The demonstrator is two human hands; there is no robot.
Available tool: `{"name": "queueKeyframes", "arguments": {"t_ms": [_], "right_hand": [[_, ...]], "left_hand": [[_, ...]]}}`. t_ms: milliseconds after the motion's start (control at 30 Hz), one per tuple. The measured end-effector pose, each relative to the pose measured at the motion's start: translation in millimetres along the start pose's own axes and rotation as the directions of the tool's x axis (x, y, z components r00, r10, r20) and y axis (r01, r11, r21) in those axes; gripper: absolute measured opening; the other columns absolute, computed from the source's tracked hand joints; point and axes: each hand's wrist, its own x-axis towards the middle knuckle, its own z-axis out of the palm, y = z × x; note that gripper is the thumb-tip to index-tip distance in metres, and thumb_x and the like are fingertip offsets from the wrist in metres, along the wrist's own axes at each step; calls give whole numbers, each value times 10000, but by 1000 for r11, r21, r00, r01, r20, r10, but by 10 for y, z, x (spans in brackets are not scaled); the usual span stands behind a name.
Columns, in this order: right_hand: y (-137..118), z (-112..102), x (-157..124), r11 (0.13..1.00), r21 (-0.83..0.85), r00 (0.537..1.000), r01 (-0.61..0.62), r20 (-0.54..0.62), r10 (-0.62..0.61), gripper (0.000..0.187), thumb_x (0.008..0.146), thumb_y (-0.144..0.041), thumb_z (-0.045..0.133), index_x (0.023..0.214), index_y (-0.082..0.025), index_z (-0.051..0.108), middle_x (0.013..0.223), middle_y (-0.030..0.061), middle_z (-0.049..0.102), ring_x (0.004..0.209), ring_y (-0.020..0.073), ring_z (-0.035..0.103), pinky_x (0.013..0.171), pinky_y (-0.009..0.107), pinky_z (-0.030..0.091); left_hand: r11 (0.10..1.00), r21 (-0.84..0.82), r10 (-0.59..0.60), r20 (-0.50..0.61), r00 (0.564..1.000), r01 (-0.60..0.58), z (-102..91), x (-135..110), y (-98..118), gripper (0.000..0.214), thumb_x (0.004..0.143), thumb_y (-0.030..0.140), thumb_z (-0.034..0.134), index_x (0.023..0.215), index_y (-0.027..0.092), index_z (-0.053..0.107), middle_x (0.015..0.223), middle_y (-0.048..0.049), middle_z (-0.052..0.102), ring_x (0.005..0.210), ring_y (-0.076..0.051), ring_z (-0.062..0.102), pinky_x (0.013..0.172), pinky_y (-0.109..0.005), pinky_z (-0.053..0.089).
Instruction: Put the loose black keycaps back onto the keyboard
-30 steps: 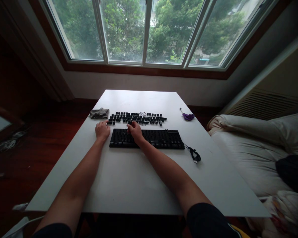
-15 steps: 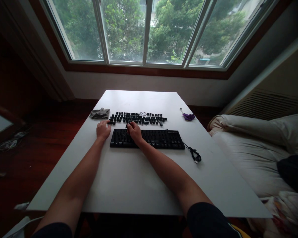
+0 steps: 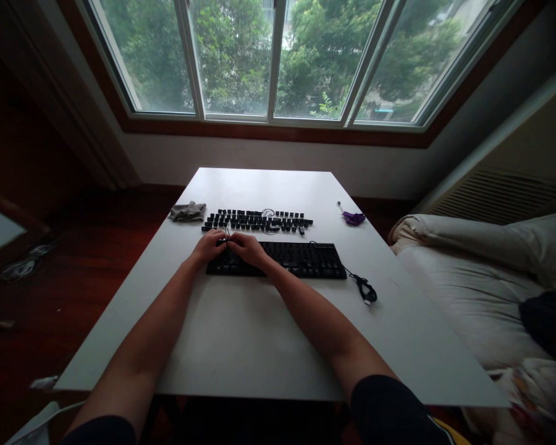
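A black keyboard point(image 3: 301, 259) lies flat on the white table, many of its keys off. Over its upper left part my left hand point(image 3: 209, 246) and my right hand point(image 3: 246, 248) meet, fingertips pinched together. Between them is a small dark tool with thin, pale wire prongs pointing up, which looks like a keycap puller point(image 3: 227, 230). Both hands are closed on it; whether a keycap sits in the wires is too small to tell. Just beyond, loose black keycaps point(image 3: 245, 220) stand in rows.
A grey cloth point(image 3: 188, 211) lies at the table's left edge. On the right are a purple cloth point(image 3: 353, 218) and a thin stick beside it. The coiled USB cable point(image 3: 365, 289) rests right of the keyboard. A pale sofa point(image 3: 449, 272) flanks the table point(image 3: 259, 346).
My left hand has moved right from beside the keycaps to join my right hand. The right hand has shifted slightly left, and the tool's wire prongs now show upward.
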Motion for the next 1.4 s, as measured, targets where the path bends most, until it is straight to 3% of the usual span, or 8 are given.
{"name": "queueKeyframes", "arguments": {"t_ms": [200,300,467,767,967,1133,1400], "right_hand": [[-16,-10,-14,996,-92,1000,-21,15,22,222,901,-385,626,933,-185,716,680,-24,606,624,126,505,622,237,359],[-62,-11,-28,996,-72,995,56,87,-50,234,906,-390,633,948,-181,729,715,-14,627,645,129,527,637,234,375],[-147,-33,-66,967,-114,971,226,106,-215,229,925,-363,621,994,-180,741,813,10,653,687,127,519,685,239,383],[-211,-54,-127,912,-282,945,299,223,-241,170,787,-185,632,945,-188,694,775,-9,629,667,124,468,678,228,358],[-115,-6,-130,949,-261,984,175,58,-165,204,828,-210,614,1008,-176,702,689,-22,589,621,122,462,644,226,358],[-52,-5,-107,975,-196,995,103,17,-102,315,833,-202,605,1130,-189,708,658,-42,573,612,117,473,633,220,366],[20,27,-74,999,-3,999,-45,7,45,135,806,-240,581,913,-199,652,670,-37,637,621,134,563,612,223,426]], "left_hand": [[999,-32,-31,9,999,31,14,-40,-90,229,856,282,632,1051,238,741,1061,-60,720,1032,-258,618,942,-408,489],[997,-53,-56,29,998,57,20,-53,-113,234,847,277,625,1042,227,744,1057,-64,724,1031,-262,628,940,-408,493],[992,-75,-97,38,995,100,5,-55,-91,278,818,304,653,1068,222,743,1065,-64,731,1029,-263,637,938,-405,498],[993,-43,-109,55,992,112,-31,-51,4,277,860,323,601,1083,241,745,1077,-60,737,1042,-260,638,971,-411,487],[993,-24,-116,43,992,117,-2,-42,-44,271,866,322,587,1071,229,738,1064,-62,732,1026,-261,642,963,-411,500],[991,-32,-126,35,991,127,20,-39,-72,268,870,329,590,1077,239,735,1078,-56,735,1051,-263,641,979,-407,493],[991,-53,-118,37,992,119,8,-43,-62,286,871,333,591,1101,257,743,1082,-55,738,1041,-266,641,970,-421,492]]}}
